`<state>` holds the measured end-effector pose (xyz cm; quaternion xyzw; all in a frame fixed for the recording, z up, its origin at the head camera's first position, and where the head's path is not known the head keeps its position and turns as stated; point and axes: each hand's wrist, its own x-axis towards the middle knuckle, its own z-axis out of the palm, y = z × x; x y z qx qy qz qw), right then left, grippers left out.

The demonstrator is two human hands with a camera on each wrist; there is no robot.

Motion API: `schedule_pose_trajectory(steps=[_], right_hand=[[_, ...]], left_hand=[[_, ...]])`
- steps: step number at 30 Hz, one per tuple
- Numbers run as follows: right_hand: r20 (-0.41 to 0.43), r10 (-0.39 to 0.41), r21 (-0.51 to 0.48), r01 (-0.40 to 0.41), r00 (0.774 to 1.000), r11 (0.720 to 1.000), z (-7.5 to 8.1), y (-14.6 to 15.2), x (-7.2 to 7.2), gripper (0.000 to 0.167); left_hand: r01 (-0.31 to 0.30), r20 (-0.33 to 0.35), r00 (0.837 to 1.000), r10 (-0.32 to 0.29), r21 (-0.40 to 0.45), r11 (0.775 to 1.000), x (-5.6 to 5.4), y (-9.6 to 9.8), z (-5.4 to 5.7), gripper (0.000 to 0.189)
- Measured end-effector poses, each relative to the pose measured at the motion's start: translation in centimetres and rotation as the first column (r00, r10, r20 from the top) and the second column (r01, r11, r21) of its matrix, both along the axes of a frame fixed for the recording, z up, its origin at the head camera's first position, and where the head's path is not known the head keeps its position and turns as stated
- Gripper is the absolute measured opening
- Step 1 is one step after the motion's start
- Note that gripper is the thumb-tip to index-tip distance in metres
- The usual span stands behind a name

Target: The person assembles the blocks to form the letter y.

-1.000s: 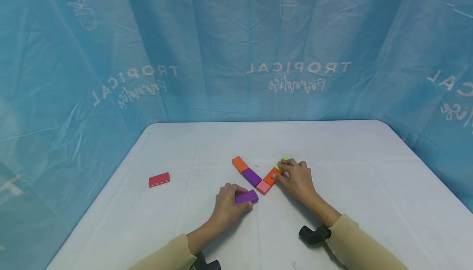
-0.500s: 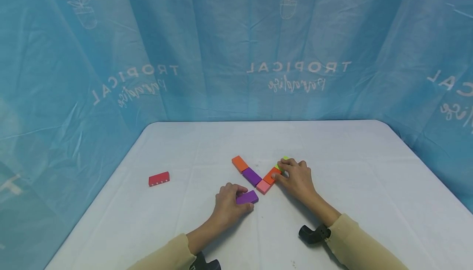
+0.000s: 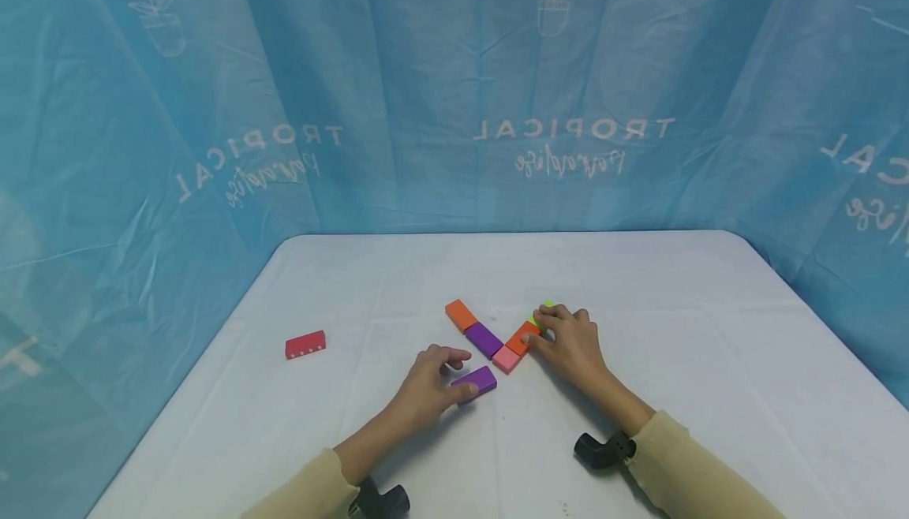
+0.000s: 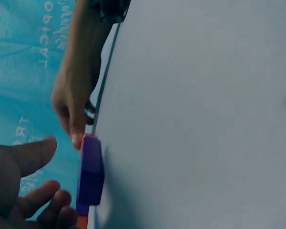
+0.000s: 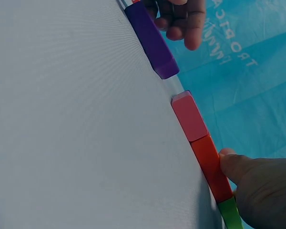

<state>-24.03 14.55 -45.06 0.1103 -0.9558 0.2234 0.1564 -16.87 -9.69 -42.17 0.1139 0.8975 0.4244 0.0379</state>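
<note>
My left hand (image 3: 424,385) has its fingers spread beside a purple block (image 3: 480,379) that lies on the table. The thumb overlaps the block in the head view, but the left wrist view shows a gap between hand and purple block (image 4: 91,171). A V of end-to-end blocks lies just beyond: orange (image 3: 461,315), a second purple block (image 3: 484,340), pink (image 3: 506,359), red-orange (image 3: 522,338) and lime green (image 3: 549,304). My right hand (image 3: 574,345) rests its thumb on the red-orange block (image 5: 210,167), its other fingertips at the green one, partly hidden.
A red block (image 3: 305,345) with white dots along one side lies apart at the left. White cloth covers the table (image 3: 639,282). Behind it hangs a blue printed curtain (image 3: 426,93). Each wrist wears a black camera mount (image 3: 604,452).
My left hand has let go of the purple block and drawn slightly back to the left, its fingers spreading. The block stays in place. My right hand and the V of blocks have not moved.
</note>
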Motion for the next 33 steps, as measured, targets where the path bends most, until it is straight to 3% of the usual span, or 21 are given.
schedule_pose_trajectory(steps=[9,19,28,33], right_hand=[[0.010,-0.001,0.001,0.001,1.000,1.000,0.0,0.0,0.0,0.052],[0.004,0.004,-0.002,-0.004,1.000,1.000,0.0,0.0,0.0,0.051],[0.009,0.002,-0.008,-0.001,1.000,1.000,0.1,-0.1,0.0,0.051],[0.010,0.000,-0.003,0.000,1.000,1.000,0.0,-0.1,-0.1,0.051]], left_hand=[[0.130,0.023,0.991,-0.131,0.048,0.990,-0.7,-1.8,0.6,0.048],[0.264,0.042,0.963,-0.265,0.039,0.964,-1.5,-3.2,0.5,0.048],[0.335,0.103,0.938,-0.330,-0.035,0.942,-2.5,-3.3,-0.2,0.050],[0.351,0.112,0.933,-0.342,-0.071,0.934,-2.8,-3.2,-0.4,0.050]])
